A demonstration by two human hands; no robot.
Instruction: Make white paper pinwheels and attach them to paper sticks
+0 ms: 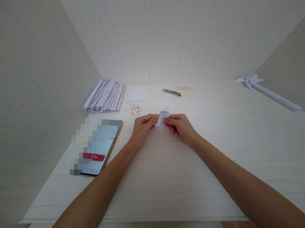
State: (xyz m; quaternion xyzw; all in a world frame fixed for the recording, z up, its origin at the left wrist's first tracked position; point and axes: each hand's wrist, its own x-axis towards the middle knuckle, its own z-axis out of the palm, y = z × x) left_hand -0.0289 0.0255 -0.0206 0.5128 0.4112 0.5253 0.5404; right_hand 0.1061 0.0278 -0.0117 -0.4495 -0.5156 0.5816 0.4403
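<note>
Between my two hands, above the middle of the table, is a small white paper pinwheel [164,114] with curled blades. My left hand [144,124] pinches its left side between thumb and fingers. On the other side, my right hand [179,125] is closed on the paper's right edge. The fingers hide part of the paper. Just beyond my left hand lies a little heap of small white-tipped sticks [135,108]. A flat stack of white paper squares [138,95] rests behind that heap. Thread snips [171,92] lie farther back, beyond my right hand.
A pile of rolled white paper tubes [105,96] lies at the back left. In front of it is a phone [101,148], partly pixelated. A finished pinwheel on a paper tube [275,95] leans along the right wall. Thin scraps [183,88] lie near the back wall.
</note>
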